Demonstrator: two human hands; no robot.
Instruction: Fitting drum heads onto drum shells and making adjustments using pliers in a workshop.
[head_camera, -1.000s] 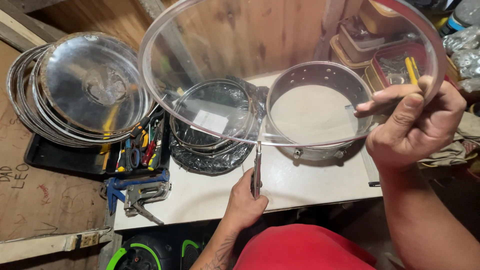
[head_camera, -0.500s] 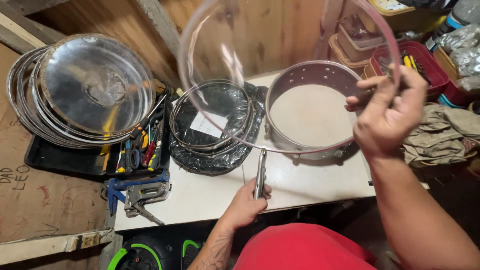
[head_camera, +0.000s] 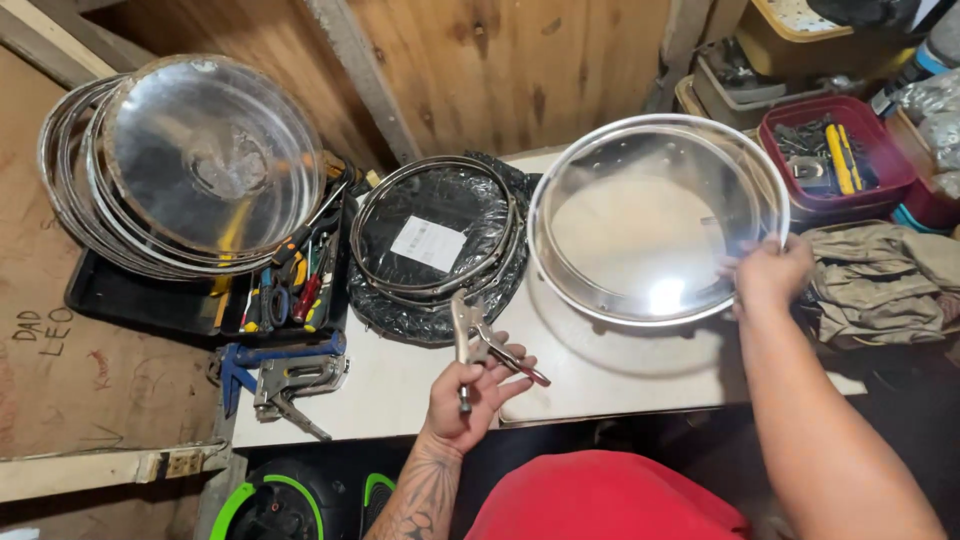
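The clear drum head (head_camera: 655, 215) is down on the drum shell (head_camera: 600, 315) now instead of held up in the air. Right hand (head_camera: 770, 272) grips its rim; left hand (head_camera: 470, 395), nearer me than the shell, is closed on locking pliers (head_camera: 470, 335).

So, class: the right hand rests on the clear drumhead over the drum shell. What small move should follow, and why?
Probably press the clear drumhead level with the right hand. Its near edge seems to overhang the drum shell, while the left hand holds locking pliers apart, so seating likely comes first.

Drum shell (head_camera: 610, 315) mostly behind clear drumhead (head_camera: 655, 215); red bin (head_camera: 880, 150) edge-cropped.
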